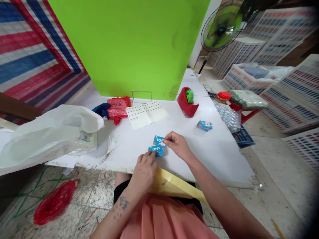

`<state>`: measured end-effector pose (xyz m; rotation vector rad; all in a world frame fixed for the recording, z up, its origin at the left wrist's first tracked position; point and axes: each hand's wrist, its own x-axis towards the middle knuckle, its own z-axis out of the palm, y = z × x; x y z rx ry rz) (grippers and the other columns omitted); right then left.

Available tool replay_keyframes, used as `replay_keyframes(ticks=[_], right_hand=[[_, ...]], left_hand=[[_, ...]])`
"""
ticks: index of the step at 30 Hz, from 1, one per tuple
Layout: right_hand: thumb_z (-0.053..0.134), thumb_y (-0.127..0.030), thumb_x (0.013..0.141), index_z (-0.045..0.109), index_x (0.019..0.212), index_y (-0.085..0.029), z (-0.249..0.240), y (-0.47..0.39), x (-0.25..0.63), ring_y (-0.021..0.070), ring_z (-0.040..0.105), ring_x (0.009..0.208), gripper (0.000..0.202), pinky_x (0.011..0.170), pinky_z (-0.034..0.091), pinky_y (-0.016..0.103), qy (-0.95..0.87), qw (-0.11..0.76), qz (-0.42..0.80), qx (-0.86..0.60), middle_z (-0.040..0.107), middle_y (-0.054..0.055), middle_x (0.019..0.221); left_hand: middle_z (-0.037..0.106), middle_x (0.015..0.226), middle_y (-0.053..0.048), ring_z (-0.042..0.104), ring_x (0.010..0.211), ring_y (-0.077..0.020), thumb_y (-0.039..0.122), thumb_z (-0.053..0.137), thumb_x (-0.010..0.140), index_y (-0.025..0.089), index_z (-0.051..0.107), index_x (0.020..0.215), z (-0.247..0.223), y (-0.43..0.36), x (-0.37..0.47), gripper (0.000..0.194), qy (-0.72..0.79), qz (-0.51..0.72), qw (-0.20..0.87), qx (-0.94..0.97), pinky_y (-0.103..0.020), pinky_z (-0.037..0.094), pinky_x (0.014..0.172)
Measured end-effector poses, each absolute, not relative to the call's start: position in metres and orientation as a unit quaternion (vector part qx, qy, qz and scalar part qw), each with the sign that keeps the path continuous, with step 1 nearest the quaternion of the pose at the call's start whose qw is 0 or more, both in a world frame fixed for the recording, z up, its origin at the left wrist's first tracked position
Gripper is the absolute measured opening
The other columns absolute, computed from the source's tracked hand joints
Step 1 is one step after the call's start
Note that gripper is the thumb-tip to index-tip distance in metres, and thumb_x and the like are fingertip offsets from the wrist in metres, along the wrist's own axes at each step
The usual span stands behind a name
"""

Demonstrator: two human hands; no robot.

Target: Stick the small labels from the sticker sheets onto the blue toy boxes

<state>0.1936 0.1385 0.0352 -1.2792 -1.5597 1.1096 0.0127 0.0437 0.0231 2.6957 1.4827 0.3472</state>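
Note:
Two blue cards printed "TOYS" lie on the white tabletop in front of me, the nearer card (155, 150) slightly overlapping the lower edge of the farther card (157, 139). My left hand (145, 171) rests its fingertips on the nearer card, fingers extended. At the right end of the farther card, my right hand (177, 145) pinches a small white sticker (163, 143) against its surface; the fingertips partly hide it. Off to the right sits a small stack of similar blue cards (204, 125), the top one bearing a white square. Beyond my hands lies a white sheet with rows of dots (147, 114).
A red tape dispenser (185, 104) stands at the back right. At the back left are a red plastic packet (119, 108) and a white plastic bag (50, 132). A green panel (134, 46) rises behind. A yellow envelope (171, 186) lies across my lap.

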Motion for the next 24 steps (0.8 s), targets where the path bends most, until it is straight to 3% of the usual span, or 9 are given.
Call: replay_keyframes(ticks=[5, 7, 9, 12, 16, 19, 24], right_hand=[[0.066, -0.029, 0.069, 0.058, 0.109, -0.017, 0.035, 0.14, 0.222, 0.014, 0.056, 0.058, 0.043, 0.055, 0.043, 0.025, -0.584, 0.406, 0.471, -0.522, 0.062, -0.003, 0.063], [0.063, -0.031, 0.071, 0.064, 0.099, -0.015, 0.025, 0.14, 0.237, 0.016, 0.06, 0.063, 0.032, 0.058, 0.045, 0.027, -0.58, 0.391, 0.452, -0.554, 0.068, 0.002, 0.07], [0.059, -0.031, 0.074, 0.068, 0.088, -0.016, 0.011, 0.139, 0.25, 0.018, 0.063, 0.067, 0.022, 0.062, 0.046, 0.029, -0.589, 0.361, 0.415, -0.593, 0.071, 0.006, 0.076], [0.056, -0.026, 0.076, 0.07, 0.087, -0.018, -0.007, 0.138, 0.262, 0.0196, 0.064, 0.07, 0.02, 0.065, 0.048, 0.031, -0.628, 0.299, 0.34, -0.633, 0.071, 0.005, 0.077], [0.062, -0.024, 0.074, 0.071, 0.094, -0.018, 0.002, 0.129, 0.259, 0.0265, 0.06, 0.092, 0.023, 0.085, 0.044, 0.042, -0.666, 0.279, 0.244, -0.647, 0.069, 0.01, 0.095], [0.056, -0.027, 0.083, 0.07, 0.097, -0.02, 0.028, 0.109, 0.244, 0.0261, 0.057, 0.099, 0.021, 0.092, 0.04, 0.043, -0.739, 0.264, 0.168, -0.597, 0.067, 0.01, 0.102], [0.056, -0.021, 0.085, 0.065, 0.106, -0.022, 0.05, 0.07, 0.217, 0.0202, 0.063, 0.095, 0.023, 0.083, 0.046, 0.031, -0.804, 0.166, 0.337, -0.461, 0.07, 0.004, 0.104]], left_hand=[[0.05, 0.133, -0.01, 0.039, 0.125, -0.0292, 0.009, 0.051, 0.086, 0.015, 0.059, 0.091, 0.034, 0.047, 0.01, 0.011, 0.462, 0.122, 0.023, 0.878, -0.044, 0.036, 0.099], [0.053, 0.127, -0.01, 0.042, 0.119, -0.0274, 0.007, 0.05, 0.085, 0.015, 0.059, 0.092, 0.039, 0.042, 0.011, 0.014, 0.457, 0.124, 0.034, 0.88, -0.043, 0.036, 0.096], [0.061, 0.107, -0.008, 0.051, 0.102, -0.0239, 0.005, 0.048, 0.084, 0.017, 0.058, 0.09, 0.044, 0.035, 0.013, 0.017, 0.464, 0.102, 0.076, 0.876, -0.04, 0.04, 0.087], [0.06, 0.083, -0.003, 0.053, 0.079, -0.02, 0.005, 0.045, 0.085, 0.019, 0.057, 0.084, 0.045, 0.027, 0.014, 0.018, 0.496, 0.067, 0.167, 0.85, -0.034, 0.041, 0.074], [0.06, 0.081, -0.002, 0.054, 0.076, -0.0182, 0.008, 0.042, 0.086, 0.021, 0.058, 0.084, 0.039, 0.026, 0.012, 0.021, 0.529, 0.1, 0.26, 0.802, -0.029, 0.039, 0.071], [0.062, 0.079, -0.003, 0.056, 0.076, -0.0187, 0.015, 0.042, 0.088, 0.019, 0.059, 0.079, 0.034, 0.031, 0.012, 0.019, 0.546, 0.152, 0.349, 0.746, -0.029, 0.038, 0.07], [0.061, 0.073, -0.001, 0.055, 0.069, -0.0157, 0.026, 0.04, 0.089, 0.017, 0.058, 0.079, 0.034, 0.034, 0.015, 0.022, 0.543, 0.213, 0.441, 0.682, -0.024, 0.039, 0.064]])
